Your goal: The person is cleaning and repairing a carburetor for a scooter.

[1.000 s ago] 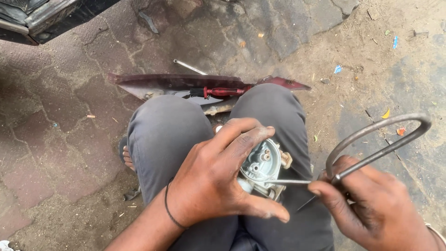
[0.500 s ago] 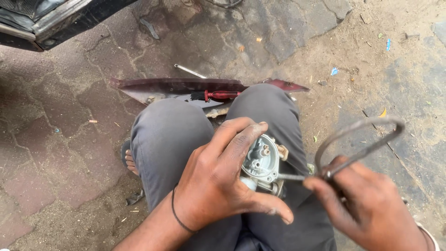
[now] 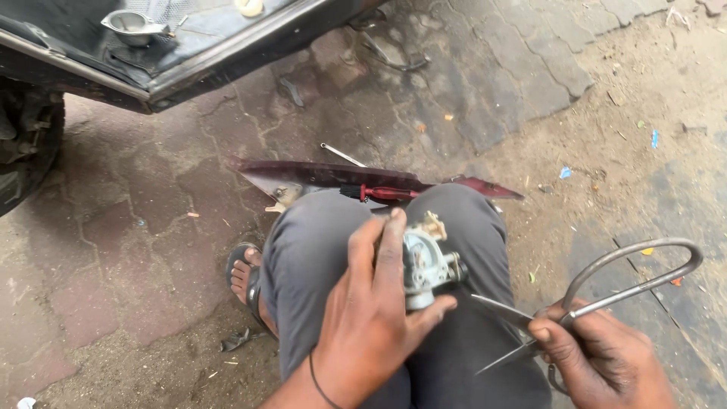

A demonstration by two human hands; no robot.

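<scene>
Scraping small grey metal carburettor w/ large steel scissors.
Keep left hand clamped round carb; right hand gripping handles, blade tips shallow.

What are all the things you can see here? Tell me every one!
metal engine part: one, silver-grey, held above the knees
scissors: one pair, grey metal, big loop handles, blades open, pointing toward the engine part
panel: one, dark red, flat on the ground past the knees
screwdriver: one, red handle, lying on the panel
metal rod: one, silver, on the paving behind the panel
vehicle: one, dark, top left
sandal: one, dark, on the foot at left
trousers: grey, on bent legs
left hand: grips the engine part
right hand: holds the scissors
</scene>
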